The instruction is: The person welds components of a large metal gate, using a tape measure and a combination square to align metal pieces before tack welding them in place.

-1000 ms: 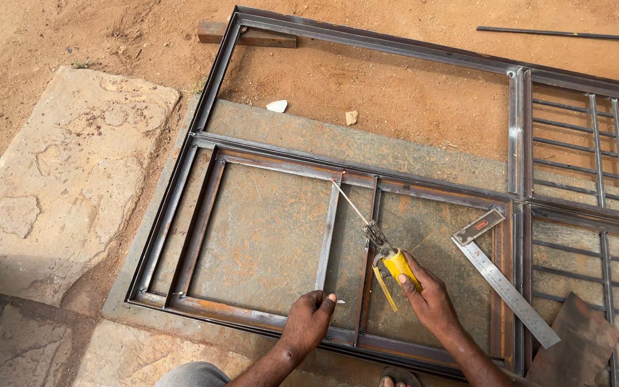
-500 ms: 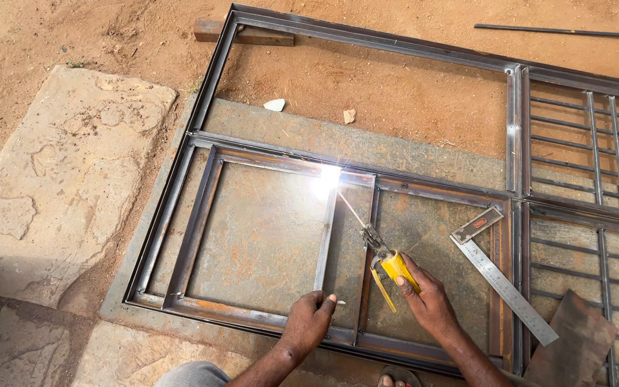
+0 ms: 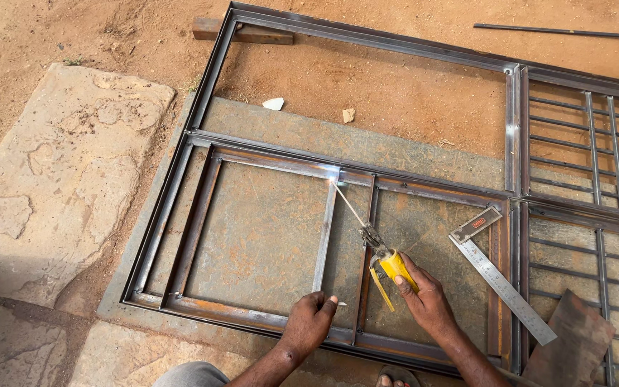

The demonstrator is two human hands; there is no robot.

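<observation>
Head view: right hand [image 3: 424,301] grips yellow electrode holder [image 3: 394,266], rod angled forward.

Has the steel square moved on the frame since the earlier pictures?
No. The steel square lies as before, its head beside the frame's right upright, its blade slanting toward the lower right. The right hand holds the yellow electrode holder.

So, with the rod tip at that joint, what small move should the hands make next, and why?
Probably hold the right hand steady and keep the welding rod on the joint. The rod tip rests at the bright spot where the upright bar meets the top rail. The left hand presses that bar's lower end, so it should not lift.
</observation>
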